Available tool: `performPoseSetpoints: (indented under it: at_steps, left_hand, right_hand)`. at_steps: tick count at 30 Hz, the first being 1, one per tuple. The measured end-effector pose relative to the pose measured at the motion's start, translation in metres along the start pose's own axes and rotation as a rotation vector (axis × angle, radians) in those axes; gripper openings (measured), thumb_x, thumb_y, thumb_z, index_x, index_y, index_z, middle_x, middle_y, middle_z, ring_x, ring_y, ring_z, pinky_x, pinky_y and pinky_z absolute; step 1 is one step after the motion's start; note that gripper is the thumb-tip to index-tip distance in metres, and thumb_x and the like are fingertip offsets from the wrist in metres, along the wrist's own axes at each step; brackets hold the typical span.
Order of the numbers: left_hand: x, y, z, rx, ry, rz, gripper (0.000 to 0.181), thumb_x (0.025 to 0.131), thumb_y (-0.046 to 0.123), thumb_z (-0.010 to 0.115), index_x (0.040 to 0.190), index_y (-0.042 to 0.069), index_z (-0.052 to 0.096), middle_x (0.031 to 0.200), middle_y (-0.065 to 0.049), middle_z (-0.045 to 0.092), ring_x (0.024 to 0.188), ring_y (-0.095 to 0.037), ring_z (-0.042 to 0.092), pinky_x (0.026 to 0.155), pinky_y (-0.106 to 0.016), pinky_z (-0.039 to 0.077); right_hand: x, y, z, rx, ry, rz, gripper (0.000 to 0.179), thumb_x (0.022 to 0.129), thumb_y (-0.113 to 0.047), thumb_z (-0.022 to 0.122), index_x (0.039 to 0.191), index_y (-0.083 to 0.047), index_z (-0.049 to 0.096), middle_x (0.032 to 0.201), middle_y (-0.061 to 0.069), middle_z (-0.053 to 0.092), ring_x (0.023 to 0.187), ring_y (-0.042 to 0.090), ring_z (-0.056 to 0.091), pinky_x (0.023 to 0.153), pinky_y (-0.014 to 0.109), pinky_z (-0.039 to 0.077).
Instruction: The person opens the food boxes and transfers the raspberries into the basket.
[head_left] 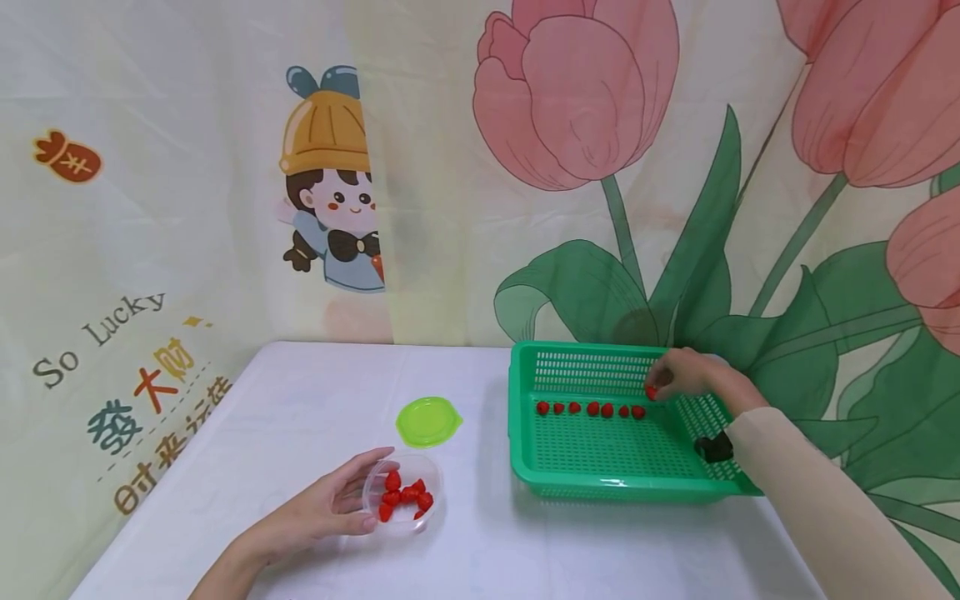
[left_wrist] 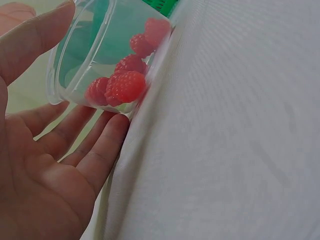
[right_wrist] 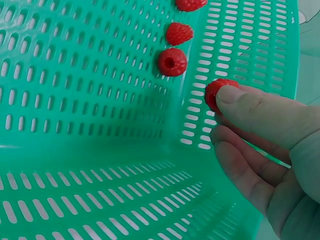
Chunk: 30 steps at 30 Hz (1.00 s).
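Between thumb and fingertips, my right hand (head_left: 681,374) pinches a raspberry (right_wrist: 216,95) inside the green plastic basket (head_left: 630,485), near its far right corner. Along the basket's floor, close to the back wall, several raspberries (head_left: 593,409) lie in a row; the end one (right_wrist: 172,62) shows its hollow in the right wrist view. On the left, my left hand (head_left: 330,508) holds a clear round plastic tub (left_wrist: 87,50), thumb on one side and fingers on the other. Several more raspberries (left_wrist: 126,87) lie loose in the bottom of the tub, which stands on the table.
A bright green lid (head_left: 429,422) lies flat on the white-covered table (head_left: 480,550), behind the tub and left of the basket. The black wrist device (head_left: 715,447) shows below the right forearm. A printed curtain (head_left: 435,167) hangs behind the table.
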<state>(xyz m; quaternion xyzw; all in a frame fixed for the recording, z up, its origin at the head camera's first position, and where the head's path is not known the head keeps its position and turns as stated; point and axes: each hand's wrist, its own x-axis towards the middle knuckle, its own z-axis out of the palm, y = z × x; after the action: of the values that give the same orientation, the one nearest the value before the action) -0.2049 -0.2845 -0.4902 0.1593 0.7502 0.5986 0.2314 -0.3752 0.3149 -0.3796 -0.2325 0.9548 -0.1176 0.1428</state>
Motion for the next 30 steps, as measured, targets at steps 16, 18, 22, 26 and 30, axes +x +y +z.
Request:
performPoseSetpoints:
  at_steps: [16, 18, 22, 26, 30]
  left_hand:
    - [0.000, -0.001, 0.000, -0.017, -0.019, 0.015, 0.087, 0.099, 0.007, 0.073, 0.168, 0.028, 0.026, 0.175, -0.013, 0.021, 0.158, -0.044, 0.028, 0.107, -0.026, 0.051]
    - [0.000, -0.001, 0.000, -0.019, -0.019, 0.011, 0.086, 0.099, 0.008, 0.073, 0.168, 0.028, 0.026, 0.175, -0.013, 0.022, 0.158, -0.045, 0.028, 0.107, -0.026, 0.052]
    - [-0.001, 0.000, 0.000, -0.018, -0.014, 0.002, 0.084, 0.100, 0.011, 0.073, 0.168, 0.029, 0.027, 0.174, -0.015, 0.023, 0.158, -0.046, 0.028, 0.106, -0.025, 0.052]
    - [-0.001, 0.000, 0.000, -0.015, -0.011, 0.001, 0.084, 0.099, 0.011, 0.074, 0.168, 0.029, 0.028, 0.174, -0.015, 0.024, 0.157, -0.045, 0.030, 0.106, -0.026, 0.052]
    - [-0.001, 0.001, 0.001, -0.020, -0.013, 0.002, 0.085, 0.099, 0.010, 0.074, 0.168, 0.028, 0.027, 0.174, -0.015, 0.024, 0.157, -0.045, 0.030, 0.107, -0.025, 0.052]
  right_hand:
    - [0.008, 0.011, 0.018, 0.000, -0.045, 0.037, 0.020, 0.093, -0.008, 0.081, 0.112, -0.003, 0.078, 0.101, 0.003, 0.073, 0.092, 0.019, 0.065, 0.084, 0.041, 0.060]
    - [0.008, 0.011, 0.019, 0.001, -0.048, 0.039, 0.020, 0.093, -0.007, 0.080, 0.112, -0.002, 0.078, 0.101, 0.003, 0.072, 0.092, 0.019, 0.065, 0.083, 0.041, 0.060]
    - [0.010, 0.010, 0.021, -0.001, -0.056, 0.050, 0.020, 0.093, -0.006, 0.080, 0.112, -0.002, 0.078, 0.101, 0.004, 0.072, 0.092, 0.019, 0.065, 0.084, 0.041, 0.060]
    - [0.010, 0.008, 0.021, -0.005, -0.056, 0.065, 0.019, 0.092, -0.004, 0.080, 0.111, -0.002, 0.077, 0.102, 0.004, 0.072, 0.093, 0.020, 0.066, 0.084, 0.041, 0.061]
    - [0.010, 0.006, 0.022, -0.026, -0.060, 0.075, 0.019, 0.091, -0.002, 0.080, 0.110, -0.002, 0.078, 0.102, 0.006, 0.073, 0.094, 0.022, 0.066, 0.086, 0.043, 0.061]
